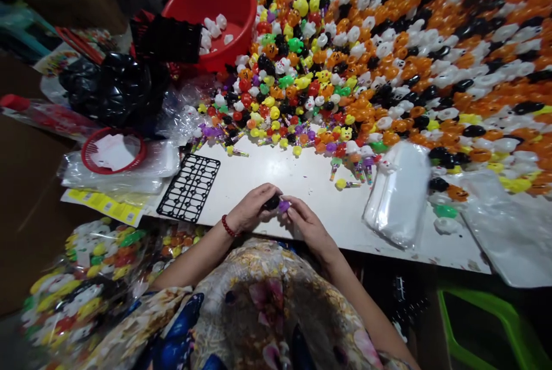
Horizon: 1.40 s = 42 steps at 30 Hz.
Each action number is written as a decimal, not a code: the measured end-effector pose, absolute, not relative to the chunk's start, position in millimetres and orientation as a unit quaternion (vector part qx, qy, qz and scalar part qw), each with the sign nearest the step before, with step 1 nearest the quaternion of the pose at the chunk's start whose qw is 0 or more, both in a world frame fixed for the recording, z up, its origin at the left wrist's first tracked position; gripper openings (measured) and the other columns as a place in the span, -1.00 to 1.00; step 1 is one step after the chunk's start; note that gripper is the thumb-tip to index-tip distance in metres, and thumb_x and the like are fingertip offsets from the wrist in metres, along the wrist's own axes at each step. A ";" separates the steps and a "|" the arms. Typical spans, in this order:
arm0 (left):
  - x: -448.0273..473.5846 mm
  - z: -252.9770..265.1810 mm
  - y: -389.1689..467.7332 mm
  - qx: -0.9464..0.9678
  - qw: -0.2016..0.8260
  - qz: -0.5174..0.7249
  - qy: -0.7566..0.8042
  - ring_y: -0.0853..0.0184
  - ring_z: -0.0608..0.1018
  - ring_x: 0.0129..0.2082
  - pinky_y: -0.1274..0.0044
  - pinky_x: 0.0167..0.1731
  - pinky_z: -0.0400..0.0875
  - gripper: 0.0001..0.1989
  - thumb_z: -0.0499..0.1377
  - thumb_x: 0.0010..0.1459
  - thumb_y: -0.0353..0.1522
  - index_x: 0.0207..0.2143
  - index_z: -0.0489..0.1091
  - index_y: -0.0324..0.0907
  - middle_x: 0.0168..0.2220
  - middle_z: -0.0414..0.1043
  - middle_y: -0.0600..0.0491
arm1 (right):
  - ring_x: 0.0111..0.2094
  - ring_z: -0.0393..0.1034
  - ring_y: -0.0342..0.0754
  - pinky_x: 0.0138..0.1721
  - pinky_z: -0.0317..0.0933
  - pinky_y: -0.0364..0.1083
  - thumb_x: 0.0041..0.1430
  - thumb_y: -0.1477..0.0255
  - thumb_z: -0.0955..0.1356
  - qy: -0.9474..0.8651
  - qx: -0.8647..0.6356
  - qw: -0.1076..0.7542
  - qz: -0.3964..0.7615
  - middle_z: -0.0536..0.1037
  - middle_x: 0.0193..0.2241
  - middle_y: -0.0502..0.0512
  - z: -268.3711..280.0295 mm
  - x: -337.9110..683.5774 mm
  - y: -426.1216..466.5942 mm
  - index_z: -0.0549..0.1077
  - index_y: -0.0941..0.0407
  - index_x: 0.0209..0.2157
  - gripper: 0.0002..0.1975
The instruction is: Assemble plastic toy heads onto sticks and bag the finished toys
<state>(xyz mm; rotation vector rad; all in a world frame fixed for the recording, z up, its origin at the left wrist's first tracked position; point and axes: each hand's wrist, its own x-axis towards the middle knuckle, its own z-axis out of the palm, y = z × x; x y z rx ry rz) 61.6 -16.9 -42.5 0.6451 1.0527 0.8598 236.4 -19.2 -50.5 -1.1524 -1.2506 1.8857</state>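
Note:
My left hand (253, 207), with a red bead bracelet at the wrist, is closed on a small black plastic toy piece (272, 203). Opposite it, my right hand (307, 223) pinches a small purple toy piece (283, 206). The two pieces are side by side, close together above the front of the white table (259, 169); whether they touch is hard to tell. Beyond my hands spreads a heap of small plastic toy figures (310, 88) in orange, white, black, yellow, green, red and purple. Several pencil-like sticks with figure tops (360, 170) lie at its near edge.
Left of my hands lies a black plastic grid (190, 187). Behind it are a small red basket (89, 153), black bags (112, 85) and a large red basin (241, 11). Clear bags (399, 195) lie right. Filled bags (103, 249) and a green stool-like item (495, 307) are below.

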 end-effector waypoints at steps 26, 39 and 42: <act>60.9 -56.4 -31.6 0.677 0.405 0.314 0.529 0.36 0.47 -0.35 0.52 -0.25 0.39 -0.84 0.12 0.19 -0.31 -0.36 0.44 -0.17 -0.38 0.46 0.05 | -0.14 0.43 0.02 -0.11 0.38 0.00 0.25 0.44 0.28 -0.757 -0.435 0.307 0.378 0.48 -0.16 0.20 -62.7 239.7 -34.5 0.39 0.10 -0.01 -0.72; 72.1 -60.0 -28.5 0.455 0.563 0.346 0.597 0.42 0.37 -0.50 0.57 -0.44 0.28 -0.67 0.19 0.00 -0.10 -0.52 0.42 -0.20 -0.55 0.39 0.14 | -0.31 0.43 0.00 -0.27 0.37 -0.05 0.32 0.53 0.17 -0.806 -0.403 0.336 0.275 0.51 -0.35 0.15 -69.8 237.6 -32.1 0.39 0.11 -0.16 -0.80; 72.4 -61.6 -27.5 0.394 0.609 0.353 0.591 0.46 0.31 -0.56 0.60 -0.54 0.20 -0.61 0.25 -0.06 -0.04 -0.53 0.40 -0.21 -0.59 0.33 0.16 | -0.22 0.46 -0.02 -0.18 0.37 -0.05 0.31 0.45 0.24 -0.772 -0.413 0.336 0.347 0.55 -0.23 0.16 -64.1 240.5 -30.6 0.40 0.10 -0.07 -0.80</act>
